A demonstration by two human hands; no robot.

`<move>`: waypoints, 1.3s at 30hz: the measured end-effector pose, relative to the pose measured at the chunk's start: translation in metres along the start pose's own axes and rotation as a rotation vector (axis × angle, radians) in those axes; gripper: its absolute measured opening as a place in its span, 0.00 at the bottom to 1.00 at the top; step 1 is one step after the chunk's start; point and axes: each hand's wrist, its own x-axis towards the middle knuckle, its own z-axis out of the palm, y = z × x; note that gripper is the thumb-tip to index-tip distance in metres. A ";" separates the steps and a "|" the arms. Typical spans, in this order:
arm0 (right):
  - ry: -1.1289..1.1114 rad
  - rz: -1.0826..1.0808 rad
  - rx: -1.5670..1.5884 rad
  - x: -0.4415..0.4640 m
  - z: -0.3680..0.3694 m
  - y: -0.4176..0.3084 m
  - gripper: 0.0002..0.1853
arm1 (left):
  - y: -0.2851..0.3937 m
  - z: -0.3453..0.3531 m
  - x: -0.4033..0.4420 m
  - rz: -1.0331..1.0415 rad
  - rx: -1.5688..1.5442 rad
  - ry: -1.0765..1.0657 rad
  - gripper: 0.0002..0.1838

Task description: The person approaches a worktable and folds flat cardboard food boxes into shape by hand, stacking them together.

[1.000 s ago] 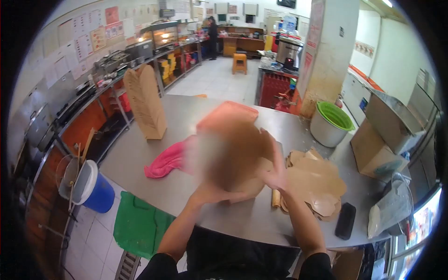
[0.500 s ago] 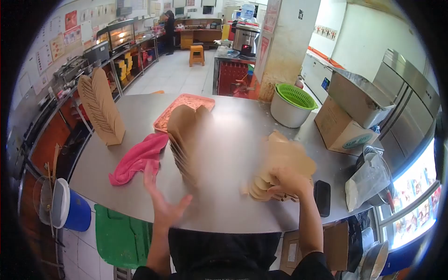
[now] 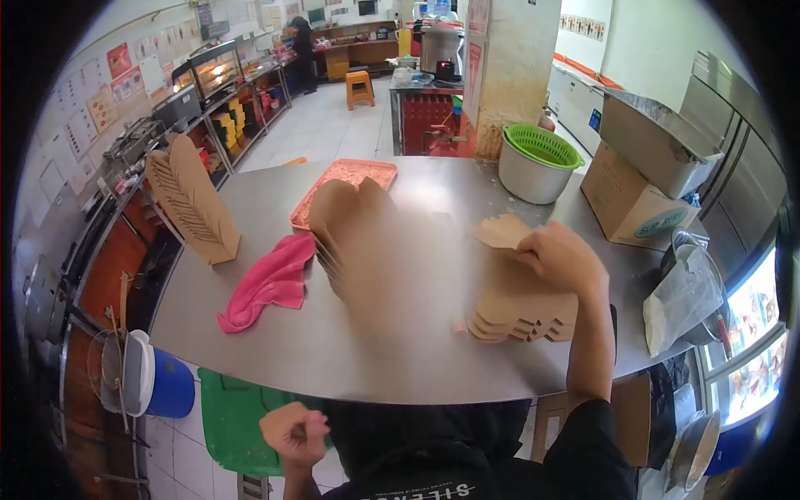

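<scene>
My right hand [image 3: 565, 260] is closed at the upper edge of a stack of flat brown cardboard box blanks [image 3: 529, 300], its fingertips pinching the top blank's flap. Below the table's front edge, my left hand [image 3: 293, 433] is curled in a loose fist, with nothing visible in it. Left of the stack stands a group of folded cardboard boxes [image 3: 337, 212], partly smeared by a hazy patch in mid-view. A pink cloth [image 3: 271, 283] lies crumpled beside them.
More nested cardboard boxes [image 3: 196, 204] stand at the table's left. Behind is a red-pink tray [image 3: 379, 171]; at the back right, a pot with a green basket [image 3: 542, 179], a carton [image 3: 625, 196] and a metal pan [image 3: 658, 137]. A green bin [image 3: 229, 425] stands below.
My left hand has drawn back from above the table to below its edge, and its fingers have curled. My right hand has moved up and right to the far edge of the stack.
</scene>
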 end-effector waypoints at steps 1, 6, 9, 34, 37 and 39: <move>-0.029 0.024 -0.067 0.001 0.011 -0.006 0.10 | 0.009 0.005 0.014 0.051 0.023 -0.086 0.04; -0.145 -0.068 -0.151 -0.014 0.052 -0.041 0.12 | 0.067 0.067 0.087 0.485 -0.165 -0.590 0.04; -0.240 -0.035 -0.035 -0.010 0.068 -0.021 0.11 | 0.086 0.098 0.108 0.764 -0.139 -0.893 0.10; -0.176 0.340 -0.218 -0.021 0.068 -0.075 0.11 | 0.094 0.092 0.188 0.840 -0.461 -0.849 0.21; -0.096 0.364 -0.262 -0.022 0.066 -0.075 0.10 | 0.096 0.086 0.190 0.875 -0.517 -0.834 0.20; -0.015 0.386 -0.292 -0.024 0.061 -0.078 0.10 | 0.102 0.075 0.195 0.826 -0.466 -1.035 0.24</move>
